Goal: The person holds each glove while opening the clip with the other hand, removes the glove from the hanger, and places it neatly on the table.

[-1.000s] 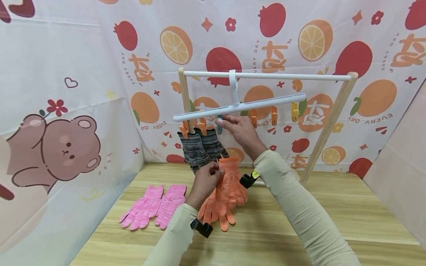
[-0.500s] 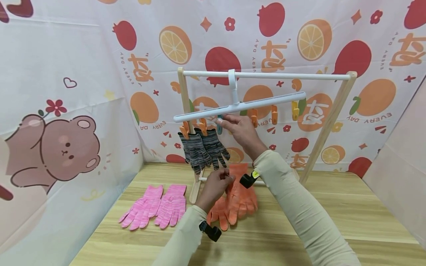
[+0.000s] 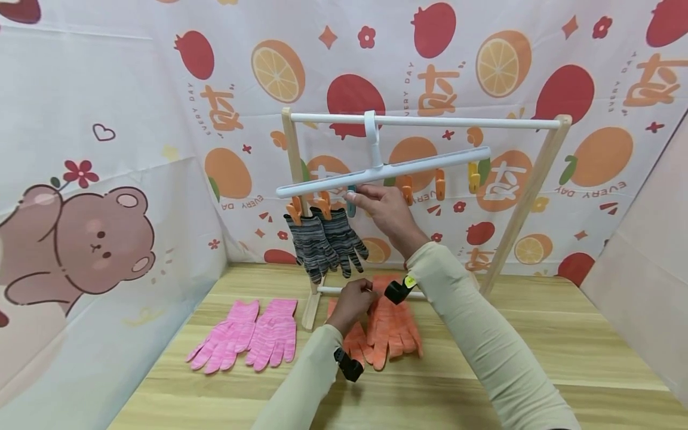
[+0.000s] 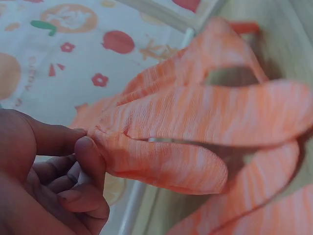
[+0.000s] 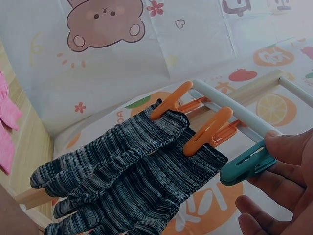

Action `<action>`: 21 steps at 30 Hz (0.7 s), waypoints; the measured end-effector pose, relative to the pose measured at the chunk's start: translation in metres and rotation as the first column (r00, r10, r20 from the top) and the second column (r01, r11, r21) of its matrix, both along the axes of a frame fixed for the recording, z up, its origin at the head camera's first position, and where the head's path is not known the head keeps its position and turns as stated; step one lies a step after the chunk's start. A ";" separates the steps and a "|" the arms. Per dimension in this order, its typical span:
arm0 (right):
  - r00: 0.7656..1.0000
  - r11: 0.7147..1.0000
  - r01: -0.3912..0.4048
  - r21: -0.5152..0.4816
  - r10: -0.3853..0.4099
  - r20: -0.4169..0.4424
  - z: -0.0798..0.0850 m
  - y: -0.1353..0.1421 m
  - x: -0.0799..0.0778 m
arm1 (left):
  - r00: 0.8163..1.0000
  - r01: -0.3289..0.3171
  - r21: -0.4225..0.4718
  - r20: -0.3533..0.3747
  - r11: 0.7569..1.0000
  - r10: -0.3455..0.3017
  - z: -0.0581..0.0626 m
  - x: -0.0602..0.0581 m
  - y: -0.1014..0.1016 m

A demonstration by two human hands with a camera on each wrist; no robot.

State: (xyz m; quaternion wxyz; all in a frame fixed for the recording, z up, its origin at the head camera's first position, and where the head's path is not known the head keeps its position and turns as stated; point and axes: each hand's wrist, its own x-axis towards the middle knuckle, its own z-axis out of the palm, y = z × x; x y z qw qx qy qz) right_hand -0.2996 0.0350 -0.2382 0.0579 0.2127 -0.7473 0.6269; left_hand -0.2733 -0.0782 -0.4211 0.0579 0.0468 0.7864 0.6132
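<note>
My right hand (image 3: 389, 215) pinches a teal clothespin (image 5: 247, 164) under the tilted white hanger (image 3: 430, 163). My left hand (image 3: 352, 306) pinches an orange glove (image 4: 161, 112) between thumb and index finger, near the base of its fingers. In the head view, this orange glove (image 3: 395, 331) sits low by the tabletop, and another orange glove (image 3: 355, 341) shows beside it, partly covered by the left hand. Two striped black-and-grey gloves (image 5: 146, 181) hang left of the teal clothespin from two orange clothespins (image 5: 208, 132).
A wooden rack with a white top bar (image 3: 457, 122) carries the hanger. More orange clothespins (image 3: 440, 184) and a yellow clothespin (image 3: 473, 178) hang on its right half. Two pink gloves (image 3: 271, 334) lie flat on the wooden table (image 3: 484, 370) at left. A printed cloth stands behind.
My left hand has moved right and down with the orange gloves, away from the striped gloves and closer to the tabletop. The right hand has stayed at the teal clothespin.
</note>
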 end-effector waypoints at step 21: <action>1.000 1.000 0.002 0.011 -0.002 0.001 -0.002 0.003 -0.002 | 0.987 -0.138 -0.428 -0.136 0.893 0.088 -0.001 0.004 -0.005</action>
